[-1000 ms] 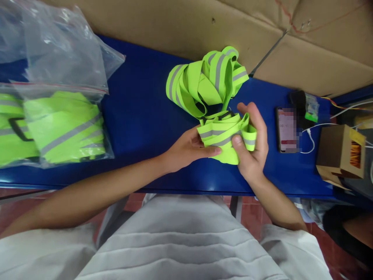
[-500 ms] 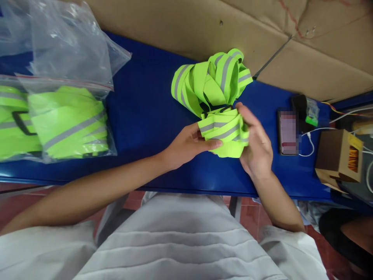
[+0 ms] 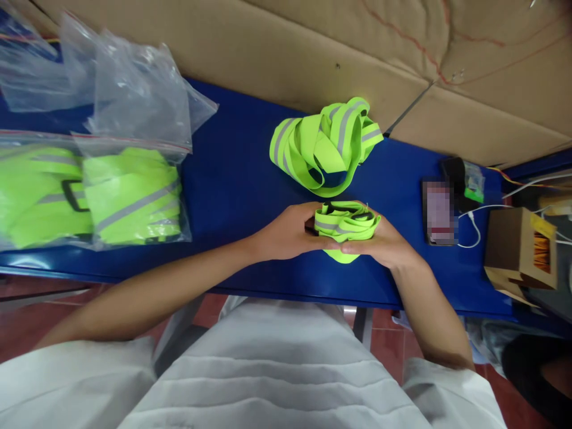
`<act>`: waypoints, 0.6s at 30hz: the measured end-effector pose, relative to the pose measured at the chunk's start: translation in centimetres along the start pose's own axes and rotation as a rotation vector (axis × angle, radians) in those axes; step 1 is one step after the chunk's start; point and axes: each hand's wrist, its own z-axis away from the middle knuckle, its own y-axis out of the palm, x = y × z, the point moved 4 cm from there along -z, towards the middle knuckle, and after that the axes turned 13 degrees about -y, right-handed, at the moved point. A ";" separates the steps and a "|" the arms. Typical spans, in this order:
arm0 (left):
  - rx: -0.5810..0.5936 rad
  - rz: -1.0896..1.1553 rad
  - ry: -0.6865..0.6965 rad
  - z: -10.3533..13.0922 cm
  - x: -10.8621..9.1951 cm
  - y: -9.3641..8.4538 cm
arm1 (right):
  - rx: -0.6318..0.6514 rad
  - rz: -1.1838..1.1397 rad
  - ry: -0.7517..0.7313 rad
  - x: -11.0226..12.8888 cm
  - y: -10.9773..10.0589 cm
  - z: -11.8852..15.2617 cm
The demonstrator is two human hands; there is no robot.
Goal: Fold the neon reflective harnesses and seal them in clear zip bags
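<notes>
A folded bundle of neon-yellow reflective strap [image 3: 346, 223] with grey stripes is squeezed between both my hands, close to the table's near edge. My left hand [image 3: 290, 233] wraps its left side, thumb across the front. From the right, my right hand [image 3: 384, 244] grips it, its thumb meeting the left one; the fingers behind are mostly hidden. Just beyond the bundle, a looser heap of the same reflective strap [image 3: 328, 143] lies on the blue table [image 3: 232, 179].
To the left lie clear zip bags holding folded neon straps [image 3: 134, 196], with more clear plastic bags [image 3: 138, 89] behind. At right are a phone [image 3: 438, 211], a white cable and an opened cardboard box [image 3: 513, 244]. Large cardboard boxes [image 3: 277, 59] line the back.
Both hands have drawn the bundle nearer to me, apart from the heap, and pressed it more compact. My right hand has closed round its side, with its thumb now in front.
</notes>
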 end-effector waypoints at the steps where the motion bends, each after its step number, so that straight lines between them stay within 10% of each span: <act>1: -0.023 -0.015 0.011 -0.1 0.0 -0.1 | -0.034 0.036 -0.036 0.0 0.1 0.0; 11: 0.167 -0.088 0.084 1.3 -3.5 -1.2 | -0.355 -0.065 -0.126 1.0 0.8 0.8; 13: -0.076 -0.432 0.179 2.8 -5.7 -3.9 | -0.425 -0.066 -0.167 1.5 0.5 1.1; 16: -0.793 -1.092 0.156 6.0 -8.3 -10.9 | -0.473 -0.081 -0.180 1.8 0.3 1.3; 18: -0.899 -1.357 -0.043 7.6 -8.1 -15.9 | -0.482 -0.100 -0.163 1.6 0.3 1.2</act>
